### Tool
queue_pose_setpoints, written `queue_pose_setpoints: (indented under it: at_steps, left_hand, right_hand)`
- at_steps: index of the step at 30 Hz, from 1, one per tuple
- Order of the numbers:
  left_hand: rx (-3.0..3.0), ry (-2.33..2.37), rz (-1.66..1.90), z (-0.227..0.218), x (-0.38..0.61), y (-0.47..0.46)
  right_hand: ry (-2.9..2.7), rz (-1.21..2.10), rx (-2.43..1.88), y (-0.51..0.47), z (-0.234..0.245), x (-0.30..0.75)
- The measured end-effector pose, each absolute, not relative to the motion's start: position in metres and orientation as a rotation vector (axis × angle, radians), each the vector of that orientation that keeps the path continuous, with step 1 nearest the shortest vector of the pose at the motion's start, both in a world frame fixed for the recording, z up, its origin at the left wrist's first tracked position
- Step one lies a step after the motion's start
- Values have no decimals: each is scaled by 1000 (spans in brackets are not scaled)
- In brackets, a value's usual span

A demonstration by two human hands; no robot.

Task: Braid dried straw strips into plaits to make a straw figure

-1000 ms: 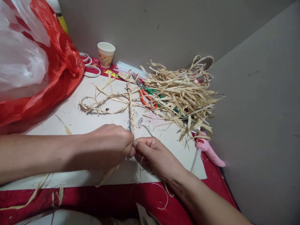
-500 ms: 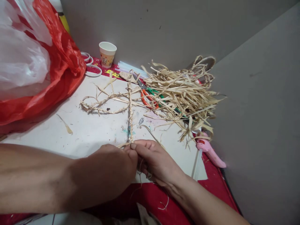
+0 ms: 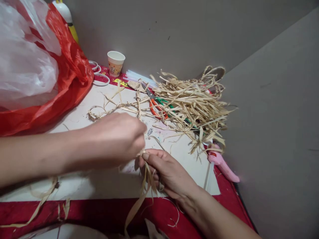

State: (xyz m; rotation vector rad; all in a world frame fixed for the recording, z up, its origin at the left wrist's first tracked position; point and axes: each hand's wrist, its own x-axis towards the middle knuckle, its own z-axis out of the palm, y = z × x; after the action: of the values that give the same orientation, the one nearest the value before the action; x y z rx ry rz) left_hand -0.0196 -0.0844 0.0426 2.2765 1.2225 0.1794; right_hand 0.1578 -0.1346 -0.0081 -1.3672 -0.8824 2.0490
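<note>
A braid of dry, straw-coloured plant strips (image 3: 138,103) runs down the white board toward me. My right hand (image 3: 165,167) pinches its near end between thumb and fingers, and loose strips (image 3: 136,207) hang below that hand. Just above and left of the pinch, my left hand (image 3: 122,137) is curled, slightly blurred, and covers the lower part of the braid. Its fingertips are turned away, so what they hold is hidden. A looped length of thin braided cord (image 3: 93,115) lies left of the braid, partly behind my left hand.
Scissors with orange and green handles (image 3: 157,109) lie beside a heap of dry strips (image 3: 191,99). A pink glue gun (image 3: 223,166) rests at the right edge. Behind stand a paper cup (image 3: 116,64) and white rings (image 3: 101,79); a red plastic bag (image 3: 74,79) fills the left.
My left hand has risen away from the pinch point and now covers the lower braid. Loose strips hang into view below my right hand, which keeps its pinch. The view has shifted slightly.
</note>
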Motion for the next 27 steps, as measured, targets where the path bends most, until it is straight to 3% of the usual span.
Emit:
queue_pose_setpoints:
  at_steps: [8,18,27]
  left_hand:
    - [1194,809,-21,13,-5,-72]
    - [1304,761,33,13,-10,-70]
    - [1198,706,13,0,-11,-68]
  right_hand:
    - [-968,2049,-1344,-134,-11,162]
    - [-1253,2018,-1405,-130,-12,170]
    - [-1620,1775,-1346,-129,-3,170]
